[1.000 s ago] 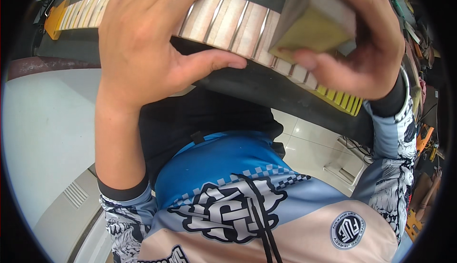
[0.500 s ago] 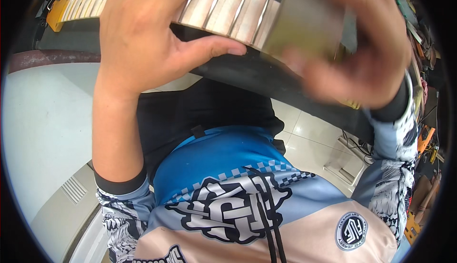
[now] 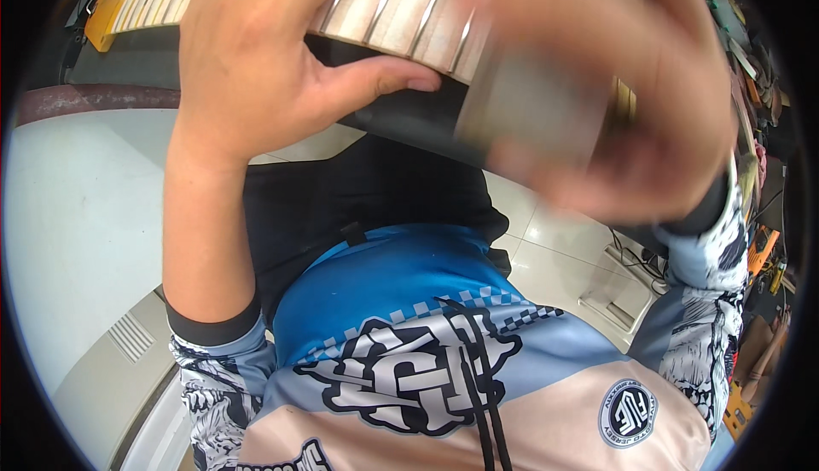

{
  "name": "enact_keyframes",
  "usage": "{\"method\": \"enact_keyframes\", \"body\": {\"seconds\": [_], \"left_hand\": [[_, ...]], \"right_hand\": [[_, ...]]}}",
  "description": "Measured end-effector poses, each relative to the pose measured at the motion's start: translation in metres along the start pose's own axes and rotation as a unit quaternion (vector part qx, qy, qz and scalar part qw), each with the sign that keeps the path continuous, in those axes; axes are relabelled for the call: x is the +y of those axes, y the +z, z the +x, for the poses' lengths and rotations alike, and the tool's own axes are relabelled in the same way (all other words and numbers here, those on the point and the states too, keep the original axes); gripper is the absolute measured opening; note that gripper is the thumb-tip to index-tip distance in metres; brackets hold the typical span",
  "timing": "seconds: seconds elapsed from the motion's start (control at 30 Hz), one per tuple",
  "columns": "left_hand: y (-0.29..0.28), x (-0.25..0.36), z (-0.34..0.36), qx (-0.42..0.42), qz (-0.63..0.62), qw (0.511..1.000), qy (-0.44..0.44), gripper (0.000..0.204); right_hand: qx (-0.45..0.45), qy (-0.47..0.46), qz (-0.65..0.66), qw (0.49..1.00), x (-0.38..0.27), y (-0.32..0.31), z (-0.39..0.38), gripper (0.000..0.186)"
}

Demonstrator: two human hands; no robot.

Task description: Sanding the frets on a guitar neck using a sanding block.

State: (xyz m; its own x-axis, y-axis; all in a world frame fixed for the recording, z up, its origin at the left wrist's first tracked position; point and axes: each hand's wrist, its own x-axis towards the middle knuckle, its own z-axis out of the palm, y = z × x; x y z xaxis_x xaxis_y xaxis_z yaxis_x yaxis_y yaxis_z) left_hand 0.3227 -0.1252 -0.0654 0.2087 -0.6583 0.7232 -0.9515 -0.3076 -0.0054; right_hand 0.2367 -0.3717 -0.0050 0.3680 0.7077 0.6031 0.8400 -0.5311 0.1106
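A guitar neck (image 3: 363, 14) with a pale fretboard and metal frets runs across the top of the view. My left hand (image 3: 243, 61) is closed over it, the thumb lying along the near edge and the other fingers reaching over the far side. At the right end of the visible frets, my right hand (image 3: 631, 95) grips a flat, grey, squarish block (image 3: 533, 108). Motion smears both hand and block. The block overlaps the neck's near edge in the picture; whether it touches the frets I cannot tell. Behind the right hand, the neck is mostly hidden.
An orange-yellow support (image 3: 107, 19) sits under the neck's far-left end on a dark bench top (image 3: 136, 70). A white panel (image 3: 85, 206) lies to the left. Orange tools (image 3: 763, 251) and other clutter line the right rim. Cables (image 3: 636, 258) are near the tiled floor.
My right hand and the block have shifted toward me and slightly left, across the neck's near edge. My left hand and the neck have stayed almost still.
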Motion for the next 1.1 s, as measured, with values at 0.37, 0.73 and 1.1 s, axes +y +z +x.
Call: {"method": "enact_keyframes", "body": {"seconds": [0.37,0.73,1.1], "left_hand": [[0.003,0.002,0.004,0.013,-0.001,1.0,0.013,0.073],[0.0,0.003,0.004,-0.002,0.004,1.0,0.014,0.074],[-0.012,0.005,0.008,-0.092,-0.001,0.996,0.008,0.078]], "right_hand": [[0.111,0.209,0.047,0.97,0.037,0.011,-0.041,0.057],[0.01,0.189,0.048,0.981,0.049,0.002,-0.048,0.06],[-0.024,0.263,-0.115,0.958,0.031,-0.018,-0.046,0.066]]}}
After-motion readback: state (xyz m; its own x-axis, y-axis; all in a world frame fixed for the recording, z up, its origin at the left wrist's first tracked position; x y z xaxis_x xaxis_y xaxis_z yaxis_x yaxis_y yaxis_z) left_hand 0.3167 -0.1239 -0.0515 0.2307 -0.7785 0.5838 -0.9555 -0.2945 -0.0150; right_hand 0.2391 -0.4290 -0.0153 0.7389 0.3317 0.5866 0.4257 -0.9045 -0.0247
